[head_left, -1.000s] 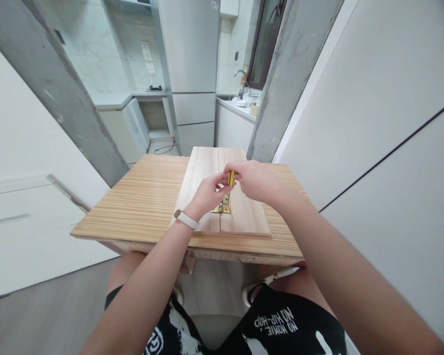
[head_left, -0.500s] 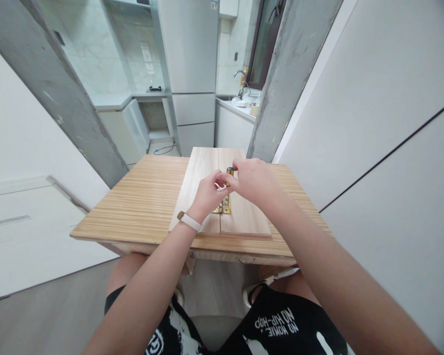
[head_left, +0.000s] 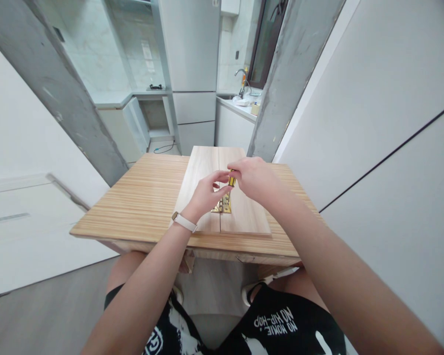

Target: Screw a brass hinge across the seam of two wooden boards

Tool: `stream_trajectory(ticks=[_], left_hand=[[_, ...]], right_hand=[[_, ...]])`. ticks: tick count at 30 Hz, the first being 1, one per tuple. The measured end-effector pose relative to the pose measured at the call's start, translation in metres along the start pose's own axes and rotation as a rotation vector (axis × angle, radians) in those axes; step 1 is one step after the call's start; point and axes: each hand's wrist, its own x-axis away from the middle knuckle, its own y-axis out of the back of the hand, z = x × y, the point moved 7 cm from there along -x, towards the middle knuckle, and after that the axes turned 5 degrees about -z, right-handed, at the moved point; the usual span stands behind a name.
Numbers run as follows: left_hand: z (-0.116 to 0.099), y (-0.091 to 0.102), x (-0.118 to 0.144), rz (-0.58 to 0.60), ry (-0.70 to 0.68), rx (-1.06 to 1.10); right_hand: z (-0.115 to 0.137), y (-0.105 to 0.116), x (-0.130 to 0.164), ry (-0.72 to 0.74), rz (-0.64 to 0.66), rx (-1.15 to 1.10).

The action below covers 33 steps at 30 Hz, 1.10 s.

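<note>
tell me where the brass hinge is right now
The flat brass hinge lies across the seam of the two pale wooden boards, mid-table, just below both hands.

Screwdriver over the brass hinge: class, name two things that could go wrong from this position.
The right hand grips the small yellow screwdriver only by fingertips, so it may slip off the hinge and nick the left hand beside it. The two boards lie loose on the table; pressure could shift them apart.
</note>
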Motion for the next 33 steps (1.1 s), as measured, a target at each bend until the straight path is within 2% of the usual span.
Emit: stream_trajectory(ticks=[6, 9, 15, 21, 25, 30, 33], left_hand=[[0.003, -0.007, -0.004, 0.099, -0.015, 0.073], [0.003, -0.01, -0.004, 0.109, -0.013, 0.072], [0.0, -0.006, -0.003, 0.052, 0.0, -0.06], [-0.008, -0.001, -0.002, -0.015, -0.019, -0.126], [-0.009, -0.001, -0.003, -0.07, -0.005, -0.145], [-0.011, -0.003, -0.003, -0.121, -0.006, -0.165], [-0.01, -0.003, -0.002, -0.092, -0.004, -0.177]], right_hand=[[-0.002, 0.002, 0.001, -0.008, 0.019, -0.04], [-0.002, 0.002, 0.003, -0.007, 0.036, -0.074], [-0.002, -0.003, 0.007, -0.006, 0.042, -0.154], [0.001, 0.01, 0.007, -0.08, -0.088, -0.035], [0.003, 0.009, 0.006, -0.151, -0.054, 0.088], [0.005, 0.002, 0.003, -0.119, -0.059, 0.11], [0.005, -0.002, 0.001, -0.086, -0.013, 0.072]])
